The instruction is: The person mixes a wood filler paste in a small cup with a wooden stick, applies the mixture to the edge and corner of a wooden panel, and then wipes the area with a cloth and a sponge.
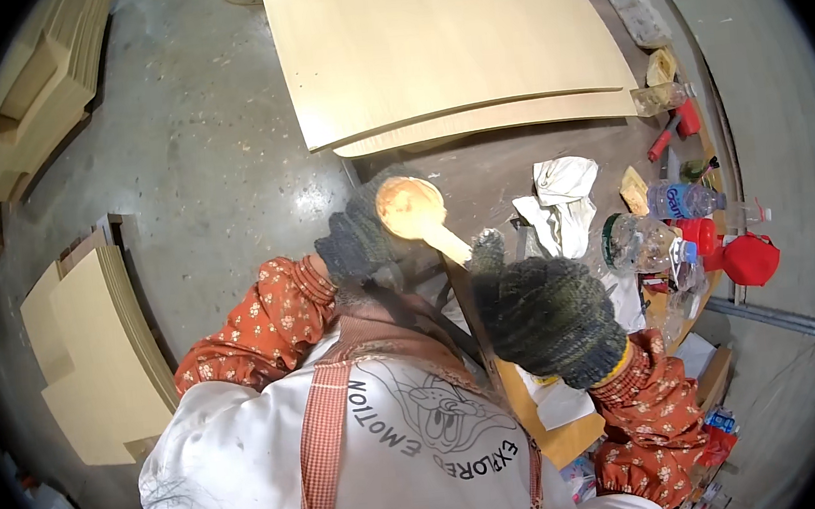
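Observation:
Both my hands wear dark grey-green knitted gloves. My left hand point(358, 239) is closed behind the round bowl of a pale yellow scoop point(413, 205), its fingers partly hidden and blurred. The bowl's inside looks coated with yellow-orange stuff. Its handle slants down to the right and ends beside the raised thumb of my right hand point(549, 315). The other right fingers are curled under, so whatever they hold is hidden. Just past my right hand, a crumpled white cloth point(563, 207) lies on the dark worktable point(496, 155).
Large pale wooden panels point(452, 47) lie on the table's far part. Along its right side stand clear plastic bottles point(684, 199), a red-capped container point(749, 258) and a red-handled tool point(664, 138). Stacked boards point(96, 350) stand on the concrete floor point(212, 126) at left.

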Demonstrator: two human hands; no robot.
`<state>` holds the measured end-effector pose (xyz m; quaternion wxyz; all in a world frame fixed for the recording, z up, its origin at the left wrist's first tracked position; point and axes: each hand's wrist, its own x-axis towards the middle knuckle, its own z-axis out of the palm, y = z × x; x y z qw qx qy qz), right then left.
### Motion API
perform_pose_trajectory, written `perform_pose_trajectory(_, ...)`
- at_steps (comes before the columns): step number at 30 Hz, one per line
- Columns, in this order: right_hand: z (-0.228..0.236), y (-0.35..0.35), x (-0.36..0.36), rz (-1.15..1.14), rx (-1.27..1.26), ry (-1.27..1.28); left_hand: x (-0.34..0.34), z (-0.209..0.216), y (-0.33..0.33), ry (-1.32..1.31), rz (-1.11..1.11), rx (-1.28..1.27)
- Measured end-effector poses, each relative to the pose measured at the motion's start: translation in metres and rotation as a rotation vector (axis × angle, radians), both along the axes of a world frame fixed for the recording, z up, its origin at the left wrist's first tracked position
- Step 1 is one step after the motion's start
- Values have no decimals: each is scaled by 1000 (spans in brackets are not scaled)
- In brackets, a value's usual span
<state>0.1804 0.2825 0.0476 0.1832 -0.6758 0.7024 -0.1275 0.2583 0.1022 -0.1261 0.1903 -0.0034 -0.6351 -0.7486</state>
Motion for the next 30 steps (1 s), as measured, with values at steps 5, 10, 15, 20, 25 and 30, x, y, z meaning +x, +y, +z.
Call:
perform_pose_trajectory(5, 13, 13, -7, 54, -69, 322, -2, -5, -9, 35, 31, -174)
perform_pose_trajectory(10, 38, -25, -10, -78, 188, 393, -2, -13, -6, 3, -89, 19)
perform_pose_trajectory(15, 27, -24, -20, -208, 268, 243, -1, 15, -10, 215, 112, -432)
perform_pose_trajectory(20, 6, -28, -20, -54, 386, 263, 3, 9, -7, 133, 205, -432)
perform_pose_trajectory(25, -21, -18, -15, 47, 209, 185, 8, 5, -8, 117, 343, -659)
perform_pose_trajectory(30, -26, -16, -2, -10, -11, 118, 5, -10, -14, 199, 244, -661)
